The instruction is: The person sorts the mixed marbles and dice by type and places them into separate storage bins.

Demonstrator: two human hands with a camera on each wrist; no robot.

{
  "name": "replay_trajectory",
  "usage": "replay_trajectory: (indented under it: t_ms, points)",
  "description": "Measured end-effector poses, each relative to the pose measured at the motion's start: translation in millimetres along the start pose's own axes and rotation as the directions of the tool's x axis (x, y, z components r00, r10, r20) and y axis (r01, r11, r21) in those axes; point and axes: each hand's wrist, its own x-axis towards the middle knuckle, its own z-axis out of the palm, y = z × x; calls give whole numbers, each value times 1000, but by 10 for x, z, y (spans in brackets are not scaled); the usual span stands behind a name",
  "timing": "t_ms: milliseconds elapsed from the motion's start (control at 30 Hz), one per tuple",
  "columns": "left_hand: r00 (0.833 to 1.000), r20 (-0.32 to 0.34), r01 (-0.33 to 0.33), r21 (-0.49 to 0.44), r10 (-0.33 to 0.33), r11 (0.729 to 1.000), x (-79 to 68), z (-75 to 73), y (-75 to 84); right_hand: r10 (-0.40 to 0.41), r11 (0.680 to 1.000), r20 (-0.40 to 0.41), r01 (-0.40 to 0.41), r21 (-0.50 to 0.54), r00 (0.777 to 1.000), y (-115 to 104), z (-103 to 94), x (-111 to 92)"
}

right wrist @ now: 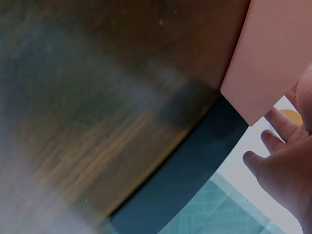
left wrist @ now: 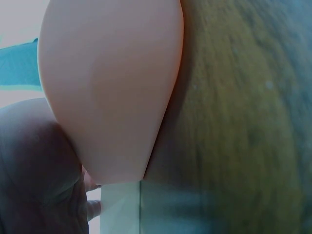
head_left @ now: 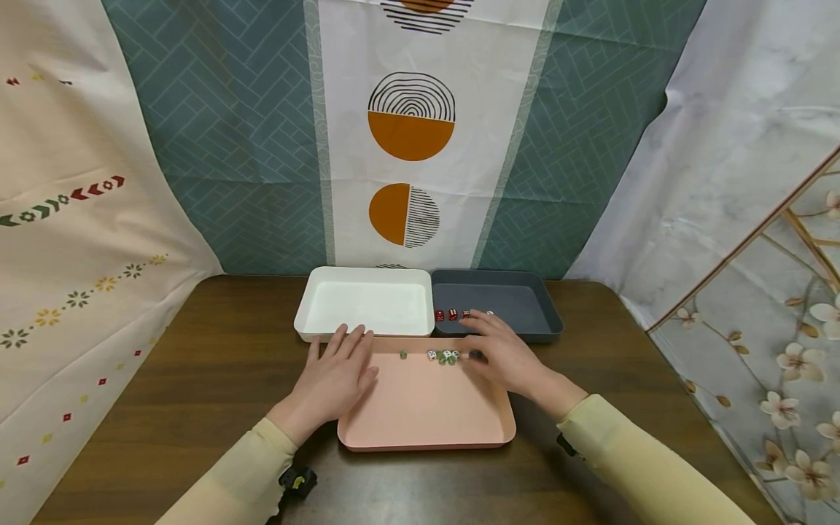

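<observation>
A shallow pink tray (head_left: 426, 408) lies in front of me, with small white dice (head_left: 432, 355) and green dice (head_left: 442, 359) grouped near its far wall. One green die (head_left: 403, 354) sits apart to their left. My left hand (head_left: 335, 375) rests over the tray's left edge, its fingers extended toward the white tray (head_left: 367, 299). Over the far right corner is my right hand (head_left: 502, 357), fingers spread and slightly bent beside the dice group. Something small and dark (head_left: 477, 355) shows under that palm. In the right wrist view its fingers (right wrist: 273, 141) appear apart, with nothing visible between them.
Behind the pink tray, the white tray stands beside a dark blue-grey tray (head_left: 512, 292). Several red dice (head_left: 453, 314) and a white die (head_left: 490, 313) lie along the dark tray's near side. All stand on a brown wooden table (head_left: 216, 379), with curtains behind.
</observation>
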Motion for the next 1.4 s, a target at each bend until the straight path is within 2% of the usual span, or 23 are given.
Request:
replay_trajectory:
  t_ms: [900,1400]
  points:
    - [1000,-3,-7,14,7,1000,9,24,-15,56,998,33,-57,6,998,11,132,29]
    - [1000,3,-6,12,6,1000,8,9,-7,63,998,49,-61,-34,997,-5,109,57]
